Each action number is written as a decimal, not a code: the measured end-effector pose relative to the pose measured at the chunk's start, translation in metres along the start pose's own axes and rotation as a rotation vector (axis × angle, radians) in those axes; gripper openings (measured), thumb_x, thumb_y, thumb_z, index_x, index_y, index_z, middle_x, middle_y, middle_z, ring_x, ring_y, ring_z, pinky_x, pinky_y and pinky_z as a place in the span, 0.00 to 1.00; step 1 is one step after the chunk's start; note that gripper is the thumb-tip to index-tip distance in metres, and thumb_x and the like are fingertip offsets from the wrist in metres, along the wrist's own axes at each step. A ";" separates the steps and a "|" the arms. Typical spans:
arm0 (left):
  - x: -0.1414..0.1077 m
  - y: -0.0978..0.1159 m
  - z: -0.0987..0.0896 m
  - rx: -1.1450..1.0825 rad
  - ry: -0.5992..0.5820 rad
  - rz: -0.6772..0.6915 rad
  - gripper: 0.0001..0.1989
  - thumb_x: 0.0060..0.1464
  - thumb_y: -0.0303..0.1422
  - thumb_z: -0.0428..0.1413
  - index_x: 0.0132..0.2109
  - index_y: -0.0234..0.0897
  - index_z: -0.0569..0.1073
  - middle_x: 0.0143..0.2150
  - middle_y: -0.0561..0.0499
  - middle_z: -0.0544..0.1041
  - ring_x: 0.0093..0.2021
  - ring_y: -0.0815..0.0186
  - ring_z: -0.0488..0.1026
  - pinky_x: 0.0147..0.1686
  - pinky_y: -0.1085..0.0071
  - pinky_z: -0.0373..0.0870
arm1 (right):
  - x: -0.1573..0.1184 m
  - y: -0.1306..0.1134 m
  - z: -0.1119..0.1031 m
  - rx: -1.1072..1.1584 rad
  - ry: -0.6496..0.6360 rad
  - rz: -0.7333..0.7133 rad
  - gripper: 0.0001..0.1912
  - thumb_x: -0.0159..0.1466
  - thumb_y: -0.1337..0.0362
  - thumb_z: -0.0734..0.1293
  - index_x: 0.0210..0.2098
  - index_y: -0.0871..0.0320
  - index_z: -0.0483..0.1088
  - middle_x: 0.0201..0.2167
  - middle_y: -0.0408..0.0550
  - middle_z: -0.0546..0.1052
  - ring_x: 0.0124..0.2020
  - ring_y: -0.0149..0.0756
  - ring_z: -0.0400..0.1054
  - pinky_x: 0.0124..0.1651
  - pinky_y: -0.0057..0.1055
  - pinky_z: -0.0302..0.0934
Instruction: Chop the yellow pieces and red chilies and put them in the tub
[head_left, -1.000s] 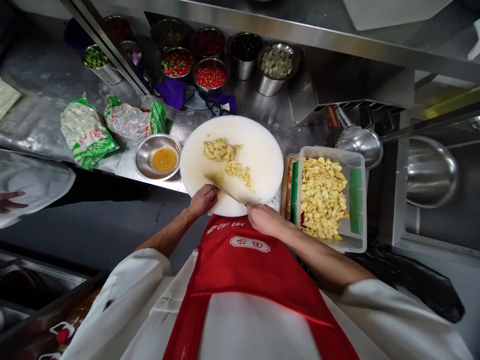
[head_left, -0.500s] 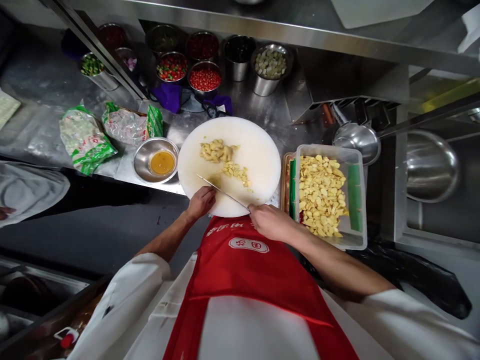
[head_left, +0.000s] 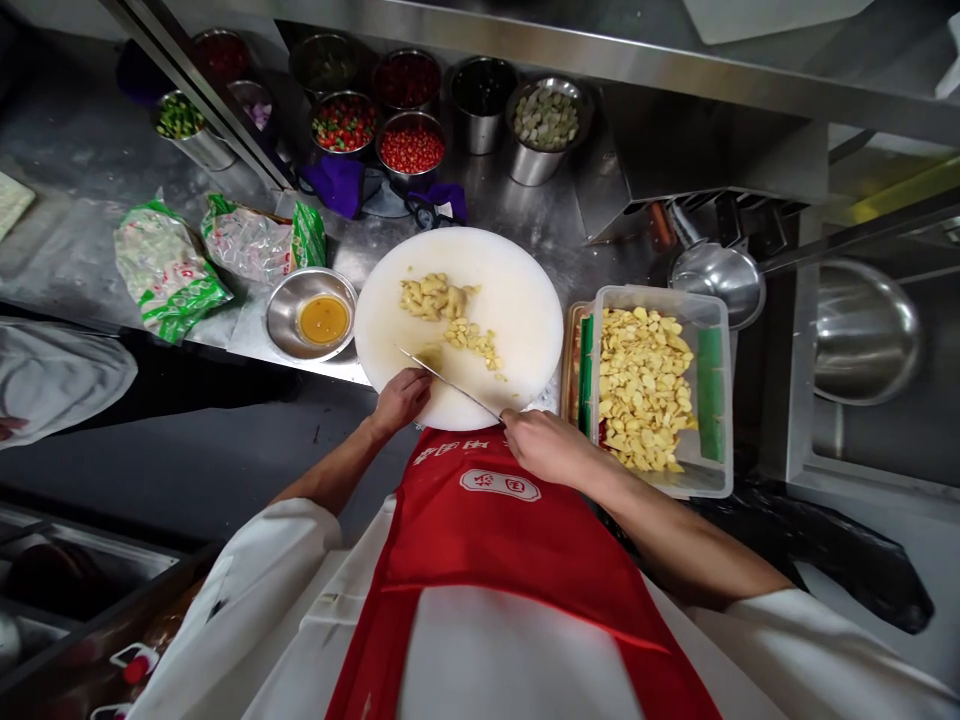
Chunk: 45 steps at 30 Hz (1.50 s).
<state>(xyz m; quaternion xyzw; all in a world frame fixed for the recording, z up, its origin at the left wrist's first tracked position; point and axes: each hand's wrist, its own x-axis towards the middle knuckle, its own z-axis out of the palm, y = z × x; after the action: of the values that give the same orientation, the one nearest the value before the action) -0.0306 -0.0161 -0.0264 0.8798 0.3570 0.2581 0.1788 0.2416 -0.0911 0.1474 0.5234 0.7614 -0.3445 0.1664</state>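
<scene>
My right hand [head_left: 541, 440] is closed round the handle of a kitchen knife [head_left: 457, 388], whose blade slants up and left over a round white cutting board [head_left: 525, 280]. Beside the blade, at the board's near left, my left hand [head_left: 403, 400] has its fingers curled; what they press on is hidden. Beyond the blade lies a heap of pale yellow pieces [head_left: 435, 297] that look like peeled garlic cloves. Thin pale slices [head_left: 474, 340] are scattered just in front of that heap.
A clear plastic box [head_left: 714, 470] of yellow slices stands right of the board. To the left are a steel bowl [head_left: 281, 315] with brown liquid and green-white plastic bags [head_left: 169, 270]. Steel pots [head_left: 534, 165] line the back. A person's sleeve [head_left: 67, 375] shows at far left.
The view has shifted slightly. Both hands, the knife and the pieces on the board look almost the same as before.
</scene>
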 end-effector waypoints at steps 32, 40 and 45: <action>0.002 0.001 0.001 0.014 -0.023 -0.001 0.10 0.64 0.29 0.50 0.45 0.37 0.76 0.45 0.42 0.78 0.47 0.61 0.75 0.47 0.61 0.76 | 0.030 -0.001 0.011 0.061 0.010 0.003 0.14 0.70 0.67 0.55 0.47 0.63 0.69 0.42 0.60 0.80 0.41 0.44 0.76 0.38 0.32 0.58; 0.047 0.012 -0.003 0.017 -0.132 -0.125 0.13 0.66 0.31 0.46 0.43 0.37 0.76 0.45 0.45 0.77 0.47 0.60 0.73 0.50 0.62 0.74 | 0.028 0.025 0.017 0.356 0.303 0.098 0.10 0.69 0.62 0.58 0.38 0.58 0.68 0.34 0.53 0.80 0.36 0.40 0.74 0.36 0.29 0.57; 0.127 -0.002 -0.015 0.136 -0.028 -0.368 0.16 0.62 0.36 0.53 0.55 0.36 0.72 0.58 0.40 0.71 0.61 0.53 0.65 0.63 0.54 0.62 | -0.012 0.056 0.032 0.749 0.473 0.273 0.12 0.68 0.54 0.58 0.34 0.54 0.62 0.16 0.39 0.70 0.19 0.35 0.68 0.27 0.28 0.56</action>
<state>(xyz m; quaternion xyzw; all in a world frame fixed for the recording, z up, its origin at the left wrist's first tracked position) 0.0378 0.0782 0.0259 0.8132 0.5259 0.1842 0.1680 0.2941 -0.1100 0.1126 0.7071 0.5256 -0.4421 -0.1684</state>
